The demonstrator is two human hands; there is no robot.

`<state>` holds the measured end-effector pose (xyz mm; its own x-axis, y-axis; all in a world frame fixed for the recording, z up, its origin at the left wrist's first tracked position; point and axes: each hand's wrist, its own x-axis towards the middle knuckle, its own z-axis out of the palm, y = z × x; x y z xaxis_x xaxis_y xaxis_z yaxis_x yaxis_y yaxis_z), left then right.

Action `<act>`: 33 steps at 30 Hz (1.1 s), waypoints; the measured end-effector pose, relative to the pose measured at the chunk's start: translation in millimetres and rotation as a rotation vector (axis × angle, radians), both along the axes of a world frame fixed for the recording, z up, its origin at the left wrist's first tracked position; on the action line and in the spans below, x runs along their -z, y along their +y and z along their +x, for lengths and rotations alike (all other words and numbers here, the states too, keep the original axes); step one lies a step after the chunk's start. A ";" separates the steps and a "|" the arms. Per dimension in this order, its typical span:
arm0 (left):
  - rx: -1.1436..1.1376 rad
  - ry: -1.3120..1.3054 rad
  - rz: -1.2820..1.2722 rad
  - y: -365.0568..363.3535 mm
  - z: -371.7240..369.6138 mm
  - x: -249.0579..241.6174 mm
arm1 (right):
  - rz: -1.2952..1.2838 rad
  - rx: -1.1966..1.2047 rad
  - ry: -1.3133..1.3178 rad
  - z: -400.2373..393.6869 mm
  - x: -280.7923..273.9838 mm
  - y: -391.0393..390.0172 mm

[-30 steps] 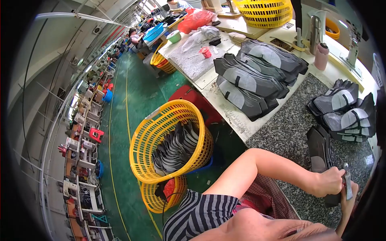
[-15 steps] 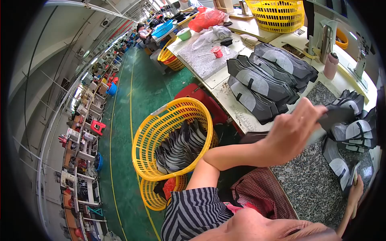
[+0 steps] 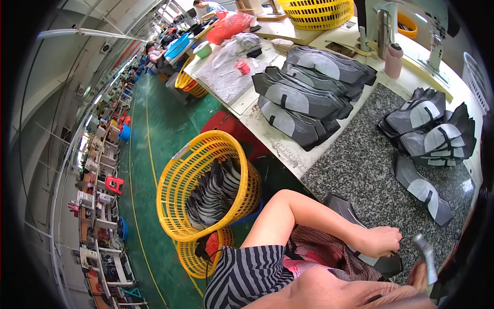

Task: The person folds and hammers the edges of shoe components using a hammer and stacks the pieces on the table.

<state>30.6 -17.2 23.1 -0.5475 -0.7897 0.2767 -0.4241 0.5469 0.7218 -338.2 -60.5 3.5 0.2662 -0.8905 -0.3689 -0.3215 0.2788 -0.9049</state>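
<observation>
Lying under the left hand (image 3: 380, 242), dark grey piece (image 3: 389, 265) sits at the near edge of the speckled tabletop (image 3: 350, 159), partly covered by that hand and forearm. Left fingers curled in, knuckles up, touching the piece; can't tell whether they grip it or just rest on it. Right hand (image 3: 420, 275), just beside the left fingers, is closed around a metal tool (image 3: 426, 255), rounded end sticking up past the fingers; hand partly cut off by the dark lens border. Beyond both sets of fingers, one loose grey piece (image 3: 423, 189) lies flat on the slab, pale patch with a black tab. Farther out past that piece, a smaller pile (image 3: 432, 129) of similar pieces, overlapping. Well away from the left fingers, up the tabletop, a bigger pile (image 3: 309, 98), fanned out in rows. Past it, pink bottle (image 3: 393, 62) standing upright, and a small red cup (image 3: 242, 66) at the far end. Off the tabletop, across the forearm from the left fingers, yellow basket (image 3: 251, 189) holding stacked grey pieces, on the green floor (image 3: 146, 206) side.
</observation>
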 end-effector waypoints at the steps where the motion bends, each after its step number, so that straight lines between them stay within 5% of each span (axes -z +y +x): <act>1: -0.012 -0.031 0.094 -3.3 -4.2 -2.0 | 0.061 -0.076 -0.017 -13.2 14.6 12.3; 4: -0.010 -0.007 0.091 -8.1 0.0 -8.2 | 0.070 -0.389 0.257 2.6 7.7 53.8; 5: 0.039 -0.106 0.146 -12.0 2.9 -18.1 | 0.070 -0.136 0.038 40.8 -1.1 76.1; 7: 0.033 -0.166 0.122 -15.6 10.1 -31.9 | 0.111 -0.018 0.017 95.9 -55.7 91.9; 12: 0.103 -0.069 0.184 -28.0 15.2 -35.3 | 0.046 -0.318 0.380 107.3 -98.0 89.6; 16: 0.121 -0.093 0.362 -41.0 12.5 -52.6 | 0.045 -0.288 0.331 122.0 -123.3 85.4; 28: 0.272 -0.076 0.049 -53.9 13.6 -37.4 | 0.013 -0.335 0.204 122.7 -138.4 64.0; 33: 0.267 -0.135 -0.223 -48.4 16.9 -36.3 | -0.097 -0.046 0.258 120.9 -151.8 55.1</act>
<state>47.5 -65.6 59.4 -0.7696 -0.5423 0.3371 -0.3283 0.7888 0.5196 -217.2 -5.4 155.3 0.2153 -0.9143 -0.3431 -0.5554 0.1743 -0.8131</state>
